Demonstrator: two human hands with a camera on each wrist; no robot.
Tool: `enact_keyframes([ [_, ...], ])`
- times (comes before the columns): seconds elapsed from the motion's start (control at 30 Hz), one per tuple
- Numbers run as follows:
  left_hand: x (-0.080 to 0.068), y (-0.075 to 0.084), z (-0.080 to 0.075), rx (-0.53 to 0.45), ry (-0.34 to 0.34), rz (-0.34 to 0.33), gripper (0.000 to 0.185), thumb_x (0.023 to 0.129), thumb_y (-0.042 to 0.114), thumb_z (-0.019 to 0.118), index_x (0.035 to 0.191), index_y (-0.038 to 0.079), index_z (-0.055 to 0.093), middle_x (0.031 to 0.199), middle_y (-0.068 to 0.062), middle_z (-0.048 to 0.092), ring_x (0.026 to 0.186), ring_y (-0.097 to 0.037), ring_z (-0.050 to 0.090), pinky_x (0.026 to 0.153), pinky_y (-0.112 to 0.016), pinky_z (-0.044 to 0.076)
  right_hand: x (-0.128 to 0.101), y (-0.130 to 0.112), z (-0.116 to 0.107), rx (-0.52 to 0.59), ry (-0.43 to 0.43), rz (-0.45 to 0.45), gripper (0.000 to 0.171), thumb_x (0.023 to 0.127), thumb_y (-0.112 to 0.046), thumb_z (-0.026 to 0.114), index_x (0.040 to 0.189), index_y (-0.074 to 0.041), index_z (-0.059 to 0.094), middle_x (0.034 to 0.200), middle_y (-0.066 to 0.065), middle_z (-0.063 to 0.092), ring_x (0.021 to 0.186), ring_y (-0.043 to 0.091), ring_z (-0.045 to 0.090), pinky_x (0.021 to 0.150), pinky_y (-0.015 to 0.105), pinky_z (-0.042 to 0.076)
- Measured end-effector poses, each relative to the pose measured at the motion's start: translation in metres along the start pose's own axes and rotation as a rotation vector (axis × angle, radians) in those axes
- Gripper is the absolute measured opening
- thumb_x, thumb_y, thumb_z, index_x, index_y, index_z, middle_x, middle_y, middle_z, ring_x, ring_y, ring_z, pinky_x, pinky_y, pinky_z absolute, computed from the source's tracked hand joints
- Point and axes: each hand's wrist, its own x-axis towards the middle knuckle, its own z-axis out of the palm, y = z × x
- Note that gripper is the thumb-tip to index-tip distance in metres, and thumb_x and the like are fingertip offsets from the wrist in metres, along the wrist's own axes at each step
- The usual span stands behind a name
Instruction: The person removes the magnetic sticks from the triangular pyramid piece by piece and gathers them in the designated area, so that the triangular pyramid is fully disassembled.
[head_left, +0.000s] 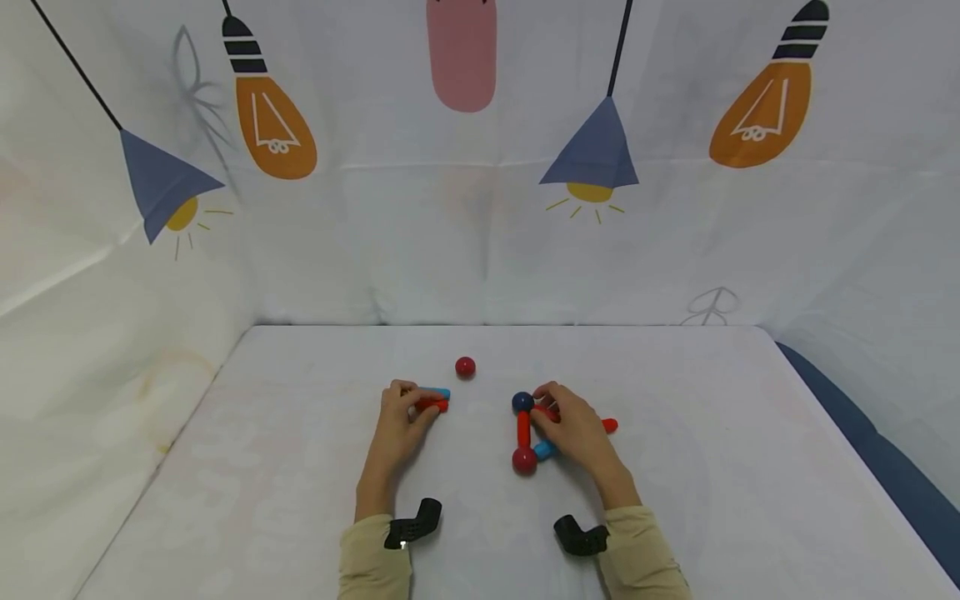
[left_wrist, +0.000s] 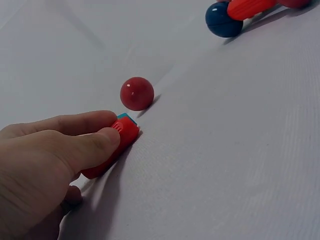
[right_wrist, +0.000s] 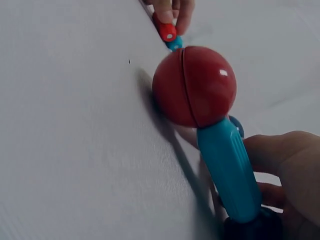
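Table (head_left: pixel 255 475): ball-and-rod pieces, one part-built frame at front centre, below the right hand (head_left: pixel 579 429).

Frame: navy ball (head_left: pixel 522 402) joined by a near red rod (head_left: pixel 523 430) to a crimson ball (head_left: pixel 524 461). From the latter a blue rod (right_wrist: pixel 229 170) runs to a dark end piece (right_wrist: pixel 256 226), mostly hidden in the head view.

Right hand: thumb and fingers clamped on a crosswise red rod (head_left: pixel 551 413) at the navy ball; whether its end is seated, cannot tell. Another red rod end (head_left: pixel 611 425) shows past the wrist side; its attachment is hidden.

Left hand (head_left: pixel 397 427): thumb and fingers pinching a spare red rod (left_wrist: pixel 112 152) and a spare blue rod (left_wrist: pixel 126 118), side by side. Loose red ball (head_left: pixel 465 367) just beyond, untouched.

Step, judged: joining or adjusting the crosswise rod at the navy ball. Next move probably calls for aligning rod end to ball squarely, with the frame steadied.
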Motion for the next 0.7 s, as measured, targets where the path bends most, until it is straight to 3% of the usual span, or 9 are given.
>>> enact_keyframes([
  [0.17,0.001,0.004,0.0,-0.005,0.016,-0.043,0.022,0.083,0.011,0.072,0.104,0.018,0.069,0.109,-0.01,0.047,0.104,-0.022,0.04,0.074,-0.028,0.039,0.0,0.004,-0.002,-0.026,-0.016,0.003,0.024,0.087,-0.023,0.068,0.108,-0.013,0.064,0.099,0.003,0.064,0.083,0.016,0.054,0.078,0.033,0.048],
  [0.33,0.003,0.01,0.001,-0.037,0.107,-0.059,0.026,0.086,0.01,0.068,0.111,0.016,0.065,0.11,-0.009,0.047,0.098,-0.021,0.045,0.079,-0.034,0.042,0.0,0.004,-0.001,-0.06,0.011,-0.065,0.024,0.086,-0.022,0.068,0.108,-0.011,0.066,0.096,0.004,0.064,0.082,0.017,0.053,0.075,0.034,0.046],
  [0.43,0.006,0.016,0.007,-0.062,0.19,-0.007,0.026,0.088,0.008,0.064,0.112,0.017,0.064,0.103,-0.006,0.051,0.088,-0.017,0.048,0.075,-0.031,0.045,0.001,0.004,0.002,-0.091,0.07,-0.116,0.022,0.086,-0.021,0.069,0.106,-0.012,0.069,0.093,0.003,0.065,0.081,0.017,0.054,0.077,0.038,0.044],
  [0.53,0.009,0.026,0.018,-0.093,0.236,0.103,0.024,0.088,0.003,0.062,0.108,0.015,0.065,0.096,-0.005,0.055,0.08,-0.013,0.05,0.067,-0.026,0.045,0.002,0.004,0.004,-0.104,0.104,-0.144,0.021,0.087,-0.021,0.067,0.107,-0.014,0.07,0.094,0.002,0.066,0.085,0.018,0.057,0.084,0.044,0.043],
  [0.6,0.01,0.034,0.029,-0.095,0.205,0.162,0.024,0.088,0.001,0.061,0.107,0.015,0.065,0.096,-0.002,0.057,0.082,-0.011,0.052,0.066,-0.023,0.046,0.002,0.004,0.005,-0.097,0.103,-0.164,0.02,0.088,-0.02,0.066,0.108,-0.014,0.07,0.095,0.002,0.067,0.088,0.02,0.058,0.088,0.047,0.042],
  [0.7,0.008,0.044,0.047,-0.067,0.072,0.196,0.029,0.089,0.002,0.059,0.112,0.017,0.064,0.105,0.001,0.06,0.093,-0.01,0.053,0.071,-0.021,0.049,0.003,0.005,0.007,-0.095,0.099,-0.216,0.02,0.089,-0.017,0.065,0.108,-0.014,0.07,0.097,0.002,0.067,0.091,0.022,0.059,0.09,0.049,0.04],
])
